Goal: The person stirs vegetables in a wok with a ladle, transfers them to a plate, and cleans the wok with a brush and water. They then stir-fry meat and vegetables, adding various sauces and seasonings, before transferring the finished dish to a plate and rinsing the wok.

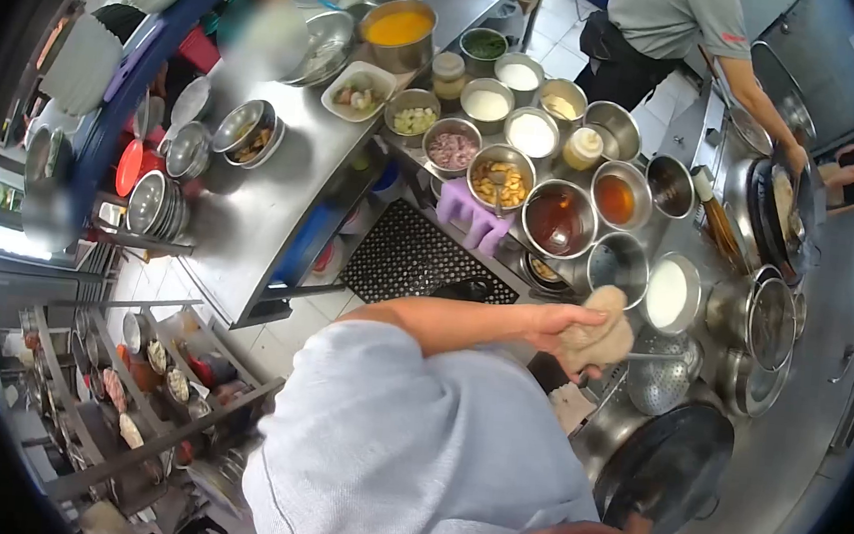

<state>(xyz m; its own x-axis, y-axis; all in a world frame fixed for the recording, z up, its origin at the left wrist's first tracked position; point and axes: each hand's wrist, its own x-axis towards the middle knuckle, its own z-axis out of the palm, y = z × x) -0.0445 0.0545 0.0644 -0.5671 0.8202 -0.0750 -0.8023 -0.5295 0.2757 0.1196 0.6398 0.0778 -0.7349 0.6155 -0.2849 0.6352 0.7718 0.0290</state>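
Note:
My left hand (564, 330) reaches across from the left and is closed on a folded beige cloth (602, 331). Right by the cloth runs the metal handle of a perforated skimmer (663, 381), whose bowl hangs over the rim of a metal pot or basin. A dark wok (667, 472) lies below the skimmer, at the lower right. Only a small patch of skin, which appears to be my right hand (638, 526), shows at the wok's near edge; its fingers are hidden. Beside my left hand stand a steel pot (620, 265) and a pot of white liquid (670, 294).
Bowls of red sauce (559, 219), cashew-like pieces (500, 179) and chopped ingredients line the counter ahead. A co-worker (677, 46) works at a wok at the upper right. A steel table (282, 195) stands to the left, a black perforated mat (418, 256) on the floor, shelves (133, 435) at lower left.

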